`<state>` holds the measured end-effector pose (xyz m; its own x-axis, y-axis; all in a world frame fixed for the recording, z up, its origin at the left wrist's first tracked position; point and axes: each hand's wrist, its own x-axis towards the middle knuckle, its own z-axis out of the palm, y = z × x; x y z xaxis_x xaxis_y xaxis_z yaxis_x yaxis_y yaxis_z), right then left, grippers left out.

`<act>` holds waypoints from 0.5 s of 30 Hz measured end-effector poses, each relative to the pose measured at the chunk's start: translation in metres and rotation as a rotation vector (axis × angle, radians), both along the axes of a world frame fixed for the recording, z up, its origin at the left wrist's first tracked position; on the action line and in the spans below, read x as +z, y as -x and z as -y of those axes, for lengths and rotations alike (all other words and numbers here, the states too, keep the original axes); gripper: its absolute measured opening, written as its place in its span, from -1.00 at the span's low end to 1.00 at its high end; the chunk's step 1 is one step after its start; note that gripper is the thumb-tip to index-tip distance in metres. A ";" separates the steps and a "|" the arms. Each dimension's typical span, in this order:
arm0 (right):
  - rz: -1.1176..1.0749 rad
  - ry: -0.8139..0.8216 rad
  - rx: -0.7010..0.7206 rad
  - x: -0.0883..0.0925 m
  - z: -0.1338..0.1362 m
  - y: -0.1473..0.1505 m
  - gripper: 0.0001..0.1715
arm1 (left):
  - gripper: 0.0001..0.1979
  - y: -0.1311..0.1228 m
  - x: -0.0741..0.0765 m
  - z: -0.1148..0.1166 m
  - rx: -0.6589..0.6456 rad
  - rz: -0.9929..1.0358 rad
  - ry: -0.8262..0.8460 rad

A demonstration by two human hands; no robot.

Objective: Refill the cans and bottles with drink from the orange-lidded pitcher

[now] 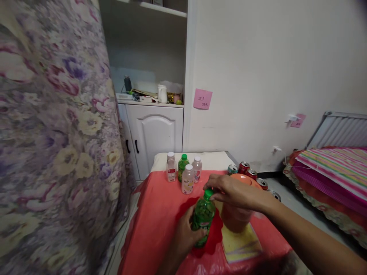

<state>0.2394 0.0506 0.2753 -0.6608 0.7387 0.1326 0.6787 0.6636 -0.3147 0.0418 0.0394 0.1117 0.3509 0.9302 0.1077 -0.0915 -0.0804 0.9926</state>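
A green plastic bottle with a green cap stands tilted slightly on the red-covered table. Around its lower body my left hand is wrapped. The fingers of my right hand pinch the cap from above. Just right of the bottle is an orange-lidded pitcher, partly hidden behind my right hand and forearm. Beyond the bottle stand a clear white-capped bottle, two more like it, and another green bottle.
Several drink cans line the table's right side. A yellow cloth lies under the pitcher. Behind are a white cabinet and a wall; a flowered curtain hangs at left, a bed stands at right.
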 end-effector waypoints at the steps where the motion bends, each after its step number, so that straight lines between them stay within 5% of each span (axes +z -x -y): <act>1: 0.030 -0.009 -0.028 -0.001 -0.001 0.002 -0.88 | -0.27 -0.001 0.002 0.001 0.018 -0.014 0.001; 8: 0.291 -0.162 -0.264 -0.002 -0.007 0.010 -0.40 | -0.27 -0.002 0.009 0.005 0.102 -0.086 -0.002; 15: -0.022 0.065 -0.060 0.006 -0.001 -0.008 -0.49 | -0.24 -0.001 0.008 0.004 0.027 -0.026 0.031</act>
